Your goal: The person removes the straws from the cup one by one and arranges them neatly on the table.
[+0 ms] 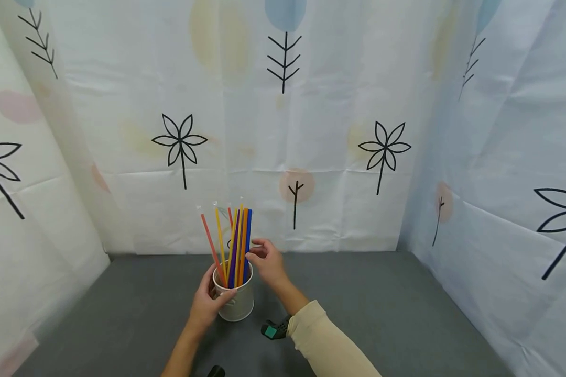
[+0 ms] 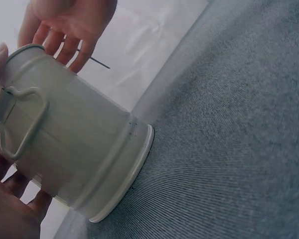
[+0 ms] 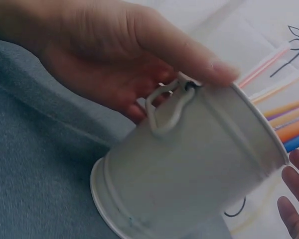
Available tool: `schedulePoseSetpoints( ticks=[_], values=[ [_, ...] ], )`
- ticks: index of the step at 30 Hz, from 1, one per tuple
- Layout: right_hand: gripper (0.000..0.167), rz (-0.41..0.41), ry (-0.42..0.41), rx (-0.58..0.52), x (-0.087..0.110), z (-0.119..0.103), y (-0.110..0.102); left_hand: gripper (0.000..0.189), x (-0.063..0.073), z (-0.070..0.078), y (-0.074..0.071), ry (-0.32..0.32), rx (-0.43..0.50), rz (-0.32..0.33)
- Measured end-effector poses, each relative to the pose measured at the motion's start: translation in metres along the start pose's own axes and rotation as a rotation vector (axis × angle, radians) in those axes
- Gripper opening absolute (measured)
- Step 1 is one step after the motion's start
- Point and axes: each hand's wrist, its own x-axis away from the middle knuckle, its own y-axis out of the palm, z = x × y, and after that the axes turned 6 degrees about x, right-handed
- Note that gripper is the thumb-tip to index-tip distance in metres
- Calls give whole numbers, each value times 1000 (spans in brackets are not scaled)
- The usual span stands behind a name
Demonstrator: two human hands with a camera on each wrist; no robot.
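Observation:
A small off-white metal pail (image 1: 237,303) stands upright on the grey table, a wire handle (image 2: 27,119) on its side. Several long coloured drinking straws (image 1: 231,246) stand in it, red, yellow, purple, orange and blue, some with clear wrapper ends above their tips. My left hand (image 1: 206,303) grips the pail from the left, thumb at the front rim and fingers round the side. On the other side, my right hand (image 1: 270,264) has its fingers loosely bent and apart, thumb tip right at the blue straw (image 1: 248,230) above the rim.
The grey tabletop (image 1: 382,314) spreads around the pail. White cloth walls (image 1: 330,131) printed with leaves and flowers enclose it at the back and both sides. A black device with a teal patch (image 1: 271,331) sits below my right wrist.

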Motion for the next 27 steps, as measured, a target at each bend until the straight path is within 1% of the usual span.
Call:
schedulePoseSetpoints(
  ticks=[2, 5, 9, 14, 19, 27],
  values=[
    [32, 11, 7, 1, 0, -1, 3, 82, 0, -2, 0, -7, -8, 0],
    [32, 44, 23, 26, -9, 17, 11, 84, 0, -3, 1, -22, -27, 11],
    [31, 84, 42, 68, -19, 42, 20, 85, 1, -2, 3, -19, -33, 35],
    [30, 105, 29, 79, -17, 42, 26, 85, 4, 0, 4, -7, -28, 57],
    [28, 110, 23, 83, -15, 42, 29, 85, 4, 0, 3, -5, -35, 59],
    [21, 109, 19, 91, -14, 42, 28, 87, 4, -4, 2, 14, -18, 59]
  ],
)
